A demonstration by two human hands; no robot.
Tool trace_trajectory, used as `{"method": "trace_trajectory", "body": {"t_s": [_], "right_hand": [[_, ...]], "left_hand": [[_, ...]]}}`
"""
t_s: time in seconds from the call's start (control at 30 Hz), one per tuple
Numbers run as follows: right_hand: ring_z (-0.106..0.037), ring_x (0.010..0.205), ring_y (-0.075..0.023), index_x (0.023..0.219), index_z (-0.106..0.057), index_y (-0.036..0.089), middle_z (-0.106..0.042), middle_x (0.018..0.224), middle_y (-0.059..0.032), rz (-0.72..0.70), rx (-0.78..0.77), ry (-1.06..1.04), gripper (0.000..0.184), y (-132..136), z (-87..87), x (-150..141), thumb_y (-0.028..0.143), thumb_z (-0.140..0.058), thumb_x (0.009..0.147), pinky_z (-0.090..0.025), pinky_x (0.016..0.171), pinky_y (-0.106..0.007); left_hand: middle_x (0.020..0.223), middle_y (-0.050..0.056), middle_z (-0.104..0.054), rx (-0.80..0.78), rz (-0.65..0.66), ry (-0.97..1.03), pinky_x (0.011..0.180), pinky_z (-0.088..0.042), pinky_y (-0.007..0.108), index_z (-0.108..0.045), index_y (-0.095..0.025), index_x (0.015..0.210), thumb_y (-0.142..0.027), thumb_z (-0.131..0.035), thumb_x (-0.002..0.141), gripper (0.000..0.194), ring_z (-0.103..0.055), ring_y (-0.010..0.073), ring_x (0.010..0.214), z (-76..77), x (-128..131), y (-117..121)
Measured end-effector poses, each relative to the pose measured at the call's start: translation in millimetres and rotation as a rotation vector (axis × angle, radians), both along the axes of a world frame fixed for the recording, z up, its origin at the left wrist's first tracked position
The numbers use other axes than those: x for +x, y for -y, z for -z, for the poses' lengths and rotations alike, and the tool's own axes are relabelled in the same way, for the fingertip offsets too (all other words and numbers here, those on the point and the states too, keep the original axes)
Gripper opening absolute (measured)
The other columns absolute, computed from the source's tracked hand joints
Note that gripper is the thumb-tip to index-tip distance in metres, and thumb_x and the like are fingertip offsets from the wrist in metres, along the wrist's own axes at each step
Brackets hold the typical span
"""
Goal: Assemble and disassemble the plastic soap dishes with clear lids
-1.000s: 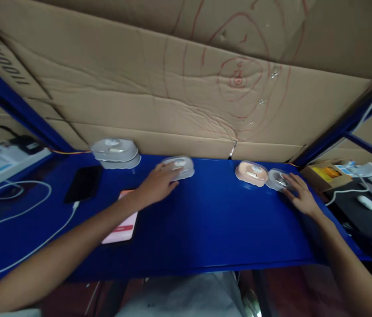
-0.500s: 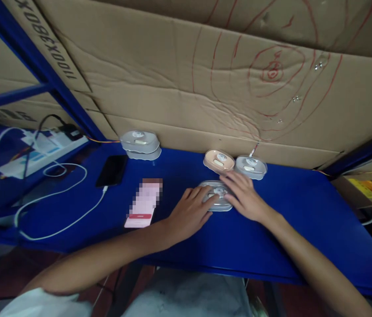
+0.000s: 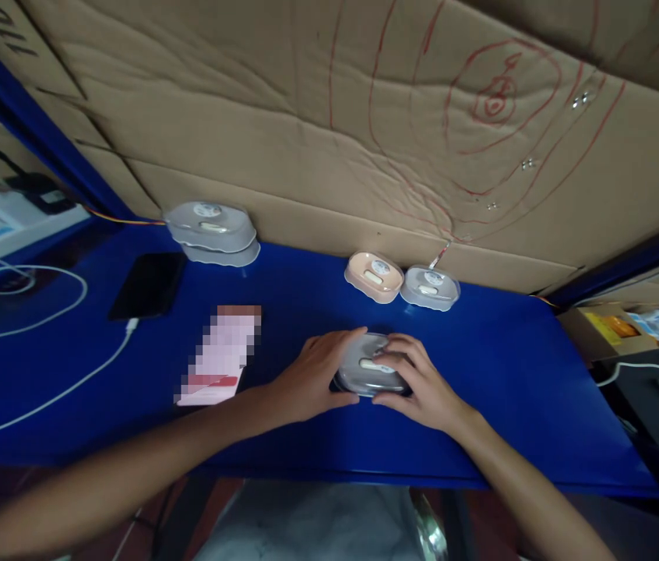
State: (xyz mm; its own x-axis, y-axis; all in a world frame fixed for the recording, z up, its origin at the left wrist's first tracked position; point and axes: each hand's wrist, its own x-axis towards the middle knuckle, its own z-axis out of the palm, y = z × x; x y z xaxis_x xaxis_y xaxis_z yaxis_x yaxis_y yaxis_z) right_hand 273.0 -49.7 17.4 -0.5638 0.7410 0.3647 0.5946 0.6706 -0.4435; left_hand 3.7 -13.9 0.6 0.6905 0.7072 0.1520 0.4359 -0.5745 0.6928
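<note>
A grey oval plastic case (image 3: 371,380) with a clear, shiny top and a small white pill-shaped part sits between my hands over the blue table. My left hand (image 3: 321,372) grips its left end, thumb along the near side and fingers at the far side. From the right, my right hand (image 3: 423,382) holds the other end, with its fingers curled over the top and its thumb at the near edge. Behind them, by the cardboard, stand a peach oval case (image 3: 371,290) and a second grey case (image 3: 433,299), side by side, each with a round label.
Two more grey cases (image 3: 206,222) are stacked at the back left. A black phone (image 3: 151,284) on a white cable and a phone with a lit, blurred screen (image 3: 221,351) lie to the left. A cardboard wall (image 3: 236,125) closes the back of the blue table (image 3: 498,382).
My hands have gone from resting on the case's top to gripping it from both ends. The case is nearer to me, farther from the peach one. The view has shifted too.
</note>
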Motion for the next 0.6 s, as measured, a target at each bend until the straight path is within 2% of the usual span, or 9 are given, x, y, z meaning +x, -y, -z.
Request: {"method": "trace_trajectory", "body": {"t_s": [0.07,0.2,0.27,0.33,0.4,0.5,0.53,0.6], "right_hand": [[-0.057,0.134,-0.0335,0.143,-0.055,0.029,-0.061,0.135,-0.0131,0.032,-0.025,-0.071,0.046,-2.1,5.1,-1.0,0.051,-0.059,0.103,-0.053,0.11,-0.053],[-0.061,0.129,-0.0312,0.144,-0.055,0.028,-0.062,0.136,-0.014,0.256,-0.061,-0.143,0.042,-16.3,12.9,13.7,0.047,-0.053,0.106,-0.054,0.108,-0.052],[-0.057,0.136,-0.033,0.141,-0.059,0.028,-0.063,0.138,-0.0131,0.353,-0.031,-0.105,0.039,-22.6,14.6,23.9,0.046,-0.055,0.105,-0.046,0.115,-0.058],[-0.049,0.146,-0.0356,0.139,-0.062,0.031,-0.063,0.144,-0.0108,0.391,0.024,-0.042,0.036,-22.9,13.4,28.7,0.044,-0.053,0.107,-0.032,0.123,-0.066],[-0.042,0.152,-0.0372,0.14,-0.063,0.033,-0.06,0.151,-0.008,0.283,0.066,0.037,0.038,-16.2,9.3,24.6,0.047,-0.052,0.107,-0.023,0.125,-0.068],[-0.048,0.148,-0.0342,0.149,-0.056,0.032,-0.06,0.152,-0.0084,0.0,0.026,0.149,0.051,-0.2,0.7,7.0,0.053,-0.059,0.103,-0.032,0.124,-0.06],[-0.053,0.144,-0.0323,0.151,-0.054,0.03,-0.063,0.149,-0.0092,-0.049,0.006,0.177,0.054,4.0,-1.8,1.1,0.052,-0.061,0.103,-0.036,0.122,-0.057],[-0.06,0.137,-0.0289,0.152,-0.053,0.026,-0.068,0.142,-0.0099,-0.058,-0.008,0.195,0.052,8.5,-5.4,-6.9,0.044,-0.062,0.104,-0.039,0.12,-0.053]], "left_hand": [[0.165,0.017,-0.044,0.0,-0.018,0.003,0.12,-0.033,0.061,-0.014,-0.034,0.167,-0.032,-0.089,0.08,0.115,-0.045,0.0408,0.149,1.9,2.2,0.5],[0.165,0.017,-0.043,-0.028,-0.058,-0.019,0.119,-0.034,0.059,-0.012,-0.034,0.167,-0.024,-0.093,0.073,0.124,-0.046,0.0408,0.148,-2.1,1.8,2.2],[0.164,0.018,-0.044,-0.056,-0.046,-0.048,0.118,-0.035,0.059,-0.011,-0.033,0.168,-0.023,-0.094,0.071,0.127,-0.046,0.0415,0.148,-6.0,0.0,3.1],[0.163,0.019,-0.045,-0.078,-0.034,-0.067,0.118,-0.035,0.06,-0.013,-0.032,0.168,-0.023,-0.093,0.072,0.125,-0.046,0.0424,0.148,-10.2,-1.7,3.9],[0.163,0.019,-0.045,-0.089,-0.04,-0.054,0.118,-0.034,0.062,-0.014,-0.031,0.167,-0.028,-0.09,0.077,0.118,-0.045,0.043,0.148,-13.7,-2.7,4.0],[0.168,0.02,-0.036,-0.114,-0.041,0.047,0.12,-0.034,0.062,-0.011,-0.031,0.168,-0.041,-0.084,0.085,0.111,-0.041,0.0414,0.151,-14.9,-3.2,3.1],[0.169,0.02,-0.033,-0.123,-0.033,0.085,0.121,-0.034,0.061,-0.009,-0.031,0.168,-0.042,-0.083,0.086,0.111,-0.039,0.0406,0.153,-13.5,-3.0,2.9],[0.171,0.019,-0.029,-0.135,-0.013,0.116,0.122,-0.033,0.061,-0.006,-0.032,0.169,-0.04,-0.085,0.084,0.115,-0.035,0.041,0.155,-8.8,-1.9,3.2]]}}
